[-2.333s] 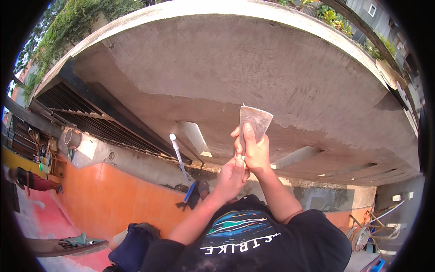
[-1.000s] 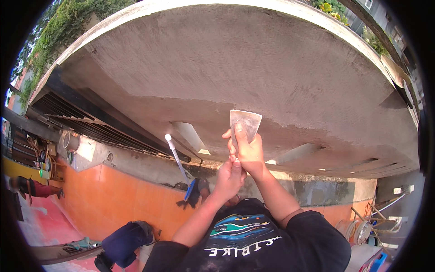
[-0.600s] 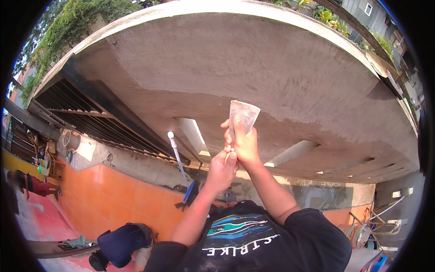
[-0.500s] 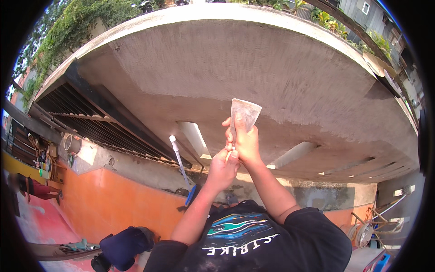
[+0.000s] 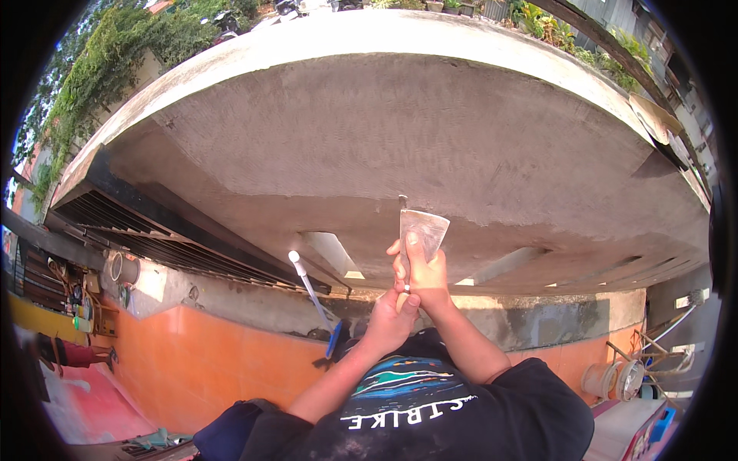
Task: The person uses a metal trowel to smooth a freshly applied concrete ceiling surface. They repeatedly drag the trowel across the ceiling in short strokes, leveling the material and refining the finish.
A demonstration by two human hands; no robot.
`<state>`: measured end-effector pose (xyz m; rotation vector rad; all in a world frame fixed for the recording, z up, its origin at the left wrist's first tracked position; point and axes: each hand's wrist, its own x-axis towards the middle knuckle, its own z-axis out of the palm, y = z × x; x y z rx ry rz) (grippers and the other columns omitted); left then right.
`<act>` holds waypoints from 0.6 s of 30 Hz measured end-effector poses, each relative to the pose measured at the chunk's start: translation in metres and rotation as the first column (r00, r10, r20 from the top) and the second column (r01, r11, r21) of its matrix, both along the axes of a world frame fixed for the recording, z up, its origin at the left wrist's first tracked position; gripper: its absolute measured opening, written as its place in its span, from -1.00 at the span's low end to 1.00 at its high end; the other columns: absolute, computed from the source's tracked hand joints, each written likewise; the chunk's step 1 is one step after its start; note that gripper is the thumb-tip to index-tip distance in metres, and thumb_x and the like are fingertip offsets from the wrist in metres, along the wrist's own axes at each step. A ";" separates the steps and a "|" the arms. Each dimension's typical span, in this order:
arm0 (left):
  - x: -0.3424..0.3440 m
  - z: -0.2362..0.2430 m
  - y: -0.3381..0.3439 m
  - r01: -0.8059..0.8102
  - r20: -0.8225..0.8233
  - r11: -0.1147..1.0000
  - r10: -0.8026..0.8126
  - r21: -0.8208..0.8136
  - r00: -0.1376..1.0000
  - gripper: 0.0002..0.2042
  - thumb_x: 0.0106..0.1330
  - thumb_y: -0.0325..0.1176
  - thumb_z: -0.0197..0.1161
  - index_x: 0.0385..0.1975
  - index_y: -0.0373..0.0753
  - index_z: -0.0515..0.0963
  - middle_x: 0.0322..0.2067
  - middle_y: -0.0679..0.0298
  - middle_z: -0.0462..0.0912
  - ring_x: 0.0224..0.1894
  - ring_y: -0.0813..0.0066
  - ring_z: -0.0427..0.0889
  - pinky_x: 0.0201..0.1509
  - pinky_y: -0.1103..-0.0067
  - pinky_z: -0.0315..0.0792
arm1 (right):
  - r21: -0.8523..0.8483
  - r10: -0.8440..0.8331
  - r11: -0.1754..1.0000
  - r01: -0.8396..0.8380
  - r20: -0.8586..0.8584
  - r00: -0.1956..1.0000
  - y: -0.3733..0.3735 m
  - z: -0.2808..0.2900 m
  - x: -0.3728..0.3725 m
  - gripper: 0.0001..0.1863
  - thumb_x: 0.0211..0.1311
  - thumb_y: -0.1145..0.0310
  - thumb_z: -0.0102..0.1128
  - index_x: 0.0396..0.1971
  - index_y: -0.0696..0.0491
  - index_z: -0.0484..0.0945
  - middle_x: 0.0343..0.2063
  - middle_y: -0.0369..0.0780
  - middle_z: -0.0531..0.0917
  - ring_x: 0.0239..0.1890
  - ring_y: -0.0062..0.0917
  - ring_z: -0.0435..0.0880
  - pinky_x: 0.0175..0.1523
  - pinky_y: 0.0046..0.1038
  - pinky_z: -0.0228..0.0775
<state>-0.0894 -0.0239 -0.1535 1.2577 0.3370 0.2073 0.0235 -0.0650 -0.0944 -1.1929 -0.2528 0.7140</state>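
Both my hands grip one scraper (image 5: 430,223) with a wide, flat, flared metal blade that points up at the grey plastered wall (image 5: 430,123). My right hand (image 5: 423,269) is closed round the upper part, its thumb lying along the blade. Below it, my left hand (image 5: 393,316) is wrapped round the pale handle. A small dark mark (image 5: 403,202) shows on the wall just above the blade's left corner. Whether the blade touches the wall, I cannot tell.
A blue-headed broom or squeegee (image 5: 311,288) leans at left centre, near a dark metal grille (image 5: 154,238). Orange floor (image 5: 207,361) lies below. One person (image 5: 73,353) is at far left, dark clothing (image 5: 238,430) at lower left. Buckets (image 5: 626,378) stand at right.
My hands and the scraper have come down, closer to my body. The dark mark now shows above the blade. The dark-clothed person at lower left is now mostly hidden by my shoulder.
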 end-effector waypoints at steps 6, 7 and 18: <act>0.020 0.035 0.018 0.000 -0.119 0.991 0.016 0.137 0.993 -0.44 0.34 0.17 0.18 -0.14 -0.34 0.45 -0.55 0.42 0.49 -0.51 0.65 0.45 -0.42 0.62 0.39 | -0.027 -0.067 0.997 0.071 0.106 0.992 0.014 0.040 0.004 -0.47 0.48 -0.05 -0.06 -0.40 0.17 0.52 -0.77 -0.32 0.40 -0.77 -0.68 0.37 -0.65 -0.59 0.22; 0.029 0.047 0.026 -0.052 0.099 0.980 0.033 0.193 0.995 -0.41 0.32 0.19 0.20 -0.14 -0.35 0.45 -0.52 0.39 0.51 -0.47 0.63 0.45 -0.37 0.61 0.40 | 0.142 -0.106 0.987 0.080 0.183 0.977 0.017 0.055 0.010 -0.46 0.48 -0.05 -0.06 -0.40 0.18 0.52 -0.78 -0.32 0.40 -0.77 -0.68 0.37 -0.64 -0.59 0.23; 0.008 0.047 -0.004 0.044 0.067 0.990 -0.053 0.138 0.996 -0.42 0.35 0.10 0.22 -0.05 -0.40 0.39 -0.35 0.30 0.55 -0.29 0.56 0.54 -0.17 0.57 0.45 | 0.034 0.029 0.999 -0.033 0.098 0.995 -0.013 0.050 0.003 -0.50 0.50 -0.02 -0.09 -0.39 0.15 0.50 -0.77 -0.32 0.42 -0.79 -0.67 0.39 -0.66 -0.58 0.25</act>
